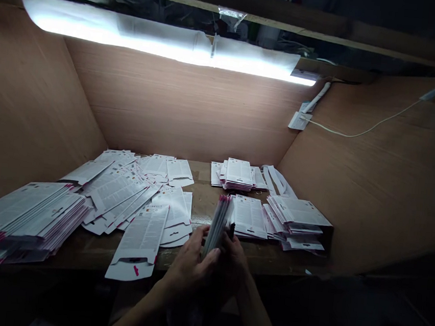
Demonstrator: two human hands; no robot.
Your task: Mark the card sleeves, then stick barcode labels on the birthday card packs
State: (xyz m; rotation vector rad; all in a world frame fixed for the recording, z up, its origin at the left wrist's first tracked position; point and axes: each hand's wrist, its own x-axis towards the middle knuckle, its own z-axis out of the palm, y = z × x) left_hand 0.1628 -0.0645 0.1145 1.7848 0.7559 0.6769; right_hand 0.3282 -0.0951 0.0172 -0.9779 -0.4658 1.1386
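Upright between my hands, edge-on to the camera, is a stack of flat white card packets [218, 219] with pink ends. My left hand [190, 255] is closed on the stack's left side, its thumb across the near edge. My right hand [237, 260] closes on it from the right, with its fingers partly in shadow. A small black piece [231, 230] sticks up by the right fingers; its kind is unclear. Just left of my hands, a single packet [140, 240] with a hang slot and a pink mark lies on the brown worktop [203, 202].
Stacked packets [31, 214] stand at the left, beside a spread of loose ones [117, 189]. More piles lie at the back [238, 171] and right [299, 214], near curled white strips [277, 180]. Wooden walls [184, 108] enclose the worktop beneath a lit tube lamp [137, 35]. A cable [351, 136] hangs at right.
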